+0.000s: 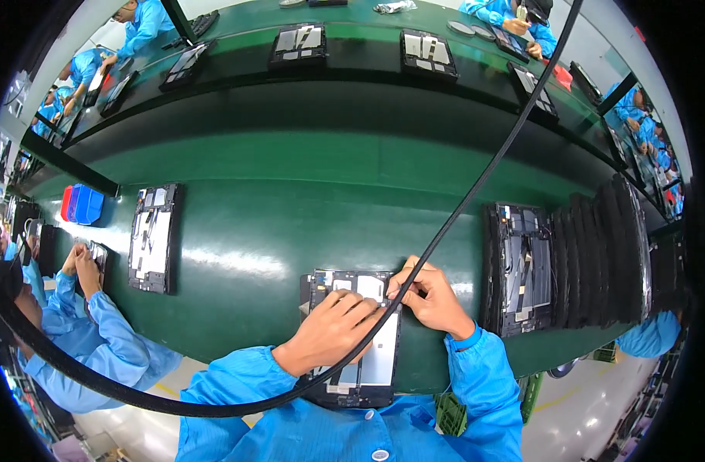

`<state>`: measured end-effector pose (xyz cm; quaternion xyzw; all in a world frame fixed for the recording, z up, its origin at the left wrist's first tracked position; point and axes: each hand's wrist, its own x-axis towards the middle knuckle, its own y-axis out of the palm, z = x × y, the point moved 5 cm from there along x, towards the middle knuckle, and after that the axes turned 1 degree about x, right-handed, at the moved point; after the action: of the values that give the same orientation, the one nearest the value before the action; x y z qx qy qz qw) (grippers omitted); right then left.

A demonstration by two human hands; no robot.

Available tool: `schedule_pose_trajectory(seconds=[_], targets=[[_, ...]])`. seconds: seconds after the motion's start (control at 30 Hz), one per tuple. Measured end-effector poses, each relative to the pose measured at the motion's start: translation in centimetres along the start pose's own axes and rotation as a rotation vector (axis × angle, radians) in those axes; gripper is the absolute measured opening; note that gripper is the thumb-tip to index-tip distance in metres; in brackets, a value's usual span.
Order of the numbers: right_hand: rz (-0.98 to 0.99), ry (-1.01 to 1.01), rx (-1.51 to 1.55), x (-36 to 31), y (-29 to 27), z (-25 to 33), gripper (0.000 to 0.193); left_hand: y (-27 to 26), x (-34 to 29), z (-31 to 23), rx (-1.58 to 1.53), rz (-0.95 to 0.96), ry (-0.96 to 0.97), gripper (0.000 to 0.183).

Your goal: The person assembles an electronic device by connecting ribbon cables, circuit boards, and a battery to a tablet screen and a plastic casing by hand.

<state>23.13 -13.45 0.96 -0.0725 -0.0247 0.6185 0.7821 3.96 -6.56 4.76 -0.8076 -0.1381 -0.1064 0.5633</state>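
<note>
An opened tablet (379, 350), its inner parts showing, lies on the green bench right in front of me. My left hand (333, 327) rests across its upper middle, fingers laid over the parts and pointing right. At the tablet's top right corner my right hand (432, 299) is closed, thumb and forefinger pinched together by the edge. Whatever is in that pinch is too small or too hidden to name. A black cable (476, 181) passes in front of the view and crosses part of both hands and the tablet.
Right of me stand an opened tablet (524, 269) and a row of black trays or cases (599, 258). Another opened tablet (152, 239) lies left, near a blue bin (85, 205). A co-worker (98, 331) sits at left. More tablets (298, 45) line the raised far shelf.
</note>
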Motion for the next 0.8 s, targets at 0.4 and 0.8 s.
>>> schedule_pose_trajectory(seconds=[0.4,0.8], targets=[[0.013,-0.026,-0.067,0.0,-0.1,0.5,0.009,0.1,0.0,0.1,0.002,-0.04,0.02,0.039],[0.003,-0.06,-0.059,0.0,0.1,0.5,0.011,0.3,-0.3,0.2,0.041,-0.028,0.051,0.043]])
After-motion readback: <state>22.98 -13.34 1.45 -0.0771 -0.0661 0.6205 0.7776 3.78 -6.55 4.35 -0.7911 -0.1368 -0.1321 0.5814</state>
